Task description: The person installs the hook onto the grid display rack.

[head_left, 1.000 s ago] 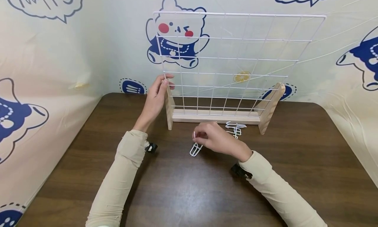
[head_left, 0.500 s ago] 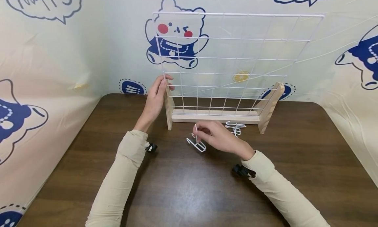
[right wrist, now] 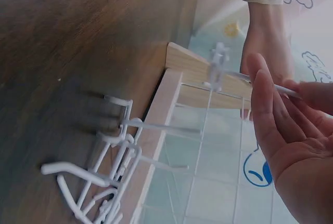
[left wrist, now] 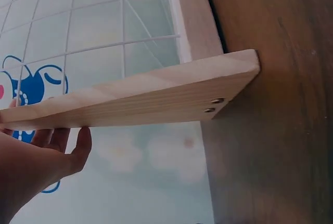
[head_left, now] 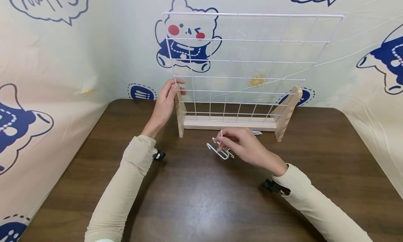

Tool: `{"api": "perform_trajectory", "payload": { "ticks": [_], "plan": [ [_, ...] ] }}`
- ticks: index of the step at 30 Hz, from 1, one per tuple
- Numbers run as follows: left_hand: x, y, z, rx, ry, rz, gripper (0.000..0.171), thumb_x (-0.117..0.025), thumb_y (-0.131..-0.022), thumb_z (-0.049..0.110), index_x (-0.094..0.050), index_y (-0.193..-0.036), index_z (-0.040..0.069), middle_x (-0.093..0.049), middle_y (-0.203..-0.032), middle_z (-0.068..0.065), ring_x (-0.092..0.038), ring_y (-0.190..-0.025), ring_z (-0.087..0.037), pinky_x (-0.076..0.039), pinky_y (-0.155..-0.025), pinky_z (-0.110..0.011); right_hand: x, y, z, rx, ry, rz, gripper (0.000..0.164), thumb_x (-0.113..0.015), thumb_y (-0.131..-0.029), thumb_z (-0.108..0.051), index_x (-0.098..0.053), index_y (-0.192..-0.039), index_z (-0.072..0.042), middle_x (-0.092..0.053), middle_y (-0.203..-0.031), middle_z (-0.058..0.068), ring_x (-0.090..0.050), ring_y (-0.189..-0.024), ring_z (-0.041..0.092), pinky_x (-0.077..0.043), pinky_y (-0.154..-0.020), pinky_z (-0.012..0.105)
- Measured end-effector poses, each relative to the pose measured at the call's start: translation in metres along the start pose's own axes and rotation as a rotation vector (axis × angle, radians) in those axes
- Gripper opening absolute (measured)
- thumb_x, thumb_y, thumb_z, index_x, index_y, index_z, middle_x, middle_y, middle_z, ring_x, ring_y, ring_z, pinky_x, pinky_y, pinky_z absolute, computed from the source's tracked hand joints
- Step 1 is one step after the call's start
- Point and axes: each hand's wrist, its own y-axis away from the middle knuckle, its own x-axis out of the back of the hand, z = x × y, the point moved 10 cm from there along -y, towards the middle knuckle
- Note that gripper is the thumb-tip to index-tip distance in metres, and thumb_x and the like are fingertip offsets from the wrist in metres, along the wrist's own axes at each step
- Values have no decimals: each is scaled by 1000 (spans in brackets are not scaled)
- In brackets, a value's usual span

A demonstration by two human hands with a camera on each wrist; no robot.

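My left hand (head_left: 164,102) holds the top of the left wooden leg (head_left: 181,117) of a stand, where it meets the white wire grid (head_left: 239,14). In the left wrist view, the leg (left wrist: 156,95) runs between the fingers and thumb. My right hand (head_left: 248,144) pinches a white wire hook (head_left: 223,155) by its straight prong, in front of the stand. The right wrist view has the hook's blurred frame (right wrist: 217,68) beyond the fingertips. Several more white hooks (right wrist: 125,151) lie tangled beside the base; in the head view my right hand mostly covers them.
A wooden crossbar (head_left: 230,124) joins the left leg to the right leg (head_left: 288,114). The stand is near the back of the brown table (head_left: 195,200). Behind it hangs a printed cloth (head_left: 126,42) with cartoon bears.
My right hand has moved to the right, carrying the hook, which has turned so its bent ends point left. It now overlaps the hook pile. My left hand stays on the stand.
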Motion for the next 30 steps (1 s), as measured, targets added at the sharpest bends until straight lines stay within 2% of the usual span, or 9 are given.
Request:
{"api": "perform_trajectory", "payload": {
  "ticks": [3,6,9,14,18,21,25,26,30],
  "plan": [
    [-1,-2,2,17,-3,-4,36,-35,-107,15,-46,-138,0,-58,-120,-26,-53,-120,-40,-39,-104,-49,11,8,-1,-21,-31,26,12,-53,-102,-8,-64,-99,-4,-74,-93,1,-72,-74,16,-59,-67,30],
    [-1,-6,-2,37,6,-7,39,-35,-106,14,-44,-144,11,-57,-126,-19,-52,-125,-34,-37,-107,-47,28,14,-5,-19,-18,79,11,-50,-103,-6,-61,-102,-4,-74,-98,5,-72,-74,16,-59,-67,31],
    [-1,-8,0,28,37,-7,39,-36,-105,10,-45,-142,8,-56,-128,-21,-53,-125,-36,-37,-110,-47,49,20,-9,-9,-1,135,15,-49,-103,-4,-63,-109,-3,-75,-100,9,-72,-76,18,-59,-69,31],
    [0,-10,-3,2,49,-3,33,-36,-105,7,-53,-127,-11,-56,-124,-31,-54,-119,-42,-38,-108,-49,80,28,-21,45,24,213,23,-50,-101,1,-69,-114,0,-74,-99,12,-72,-81,21,-58,-76,29],
    [2,-14,-26,38,28,-4,34,-34,-106,14,-57,-124,-4,-61,-122,-24,-58,-116,-35,-39,-105,-48,99,37,-30,85,83,263,23,-51,-100,4,-71,-108,0,-74,-99,12,-70,-83,18,-57,-77,24],
    [4,-16,-37,67,27,-1,34,-33,-107,19,-60,-122,4,-64,-120,-19,-61,-113,-29,-40,-102,-46,111,42,-33,86,114,291,23,-50,-100,4,-72,-108,0,-74,-98,10,-69,-82,16,-54,-70,19],
    [5,-18,-39,49,78,7,33,-33,-106,19,-62,-116,5,-63,-117,-21,-62,-106,-27,-41,-101,-44,127,50,-36,63,148,337,23,-50,-101,2,-72,-106,0,-74,-99,10,-69,-84,16,-53,-70,18],
    [5,-19,-38,39,98,8,33,-34,-106,18,-62,-115,5,-63,-115,-21,-63,-104,-27,-41,-102,-45,132,51,-37,62,148,350,23,-50,-101,2,-72,-105,0,-74,-101,12,-70,-86,17,-53,-75,20],
    [5,-20,-38,1,144,13,32,-34,-105,15,-63,-112,3,-64,-109,-19,-63,-99,-29,-39,-103,-49,148,58,-45,80,152,402,25,-48,-101,3,-70,-113,1,-72,-104,17,-71,-87,18,-54,-79,22]
  ]
}}
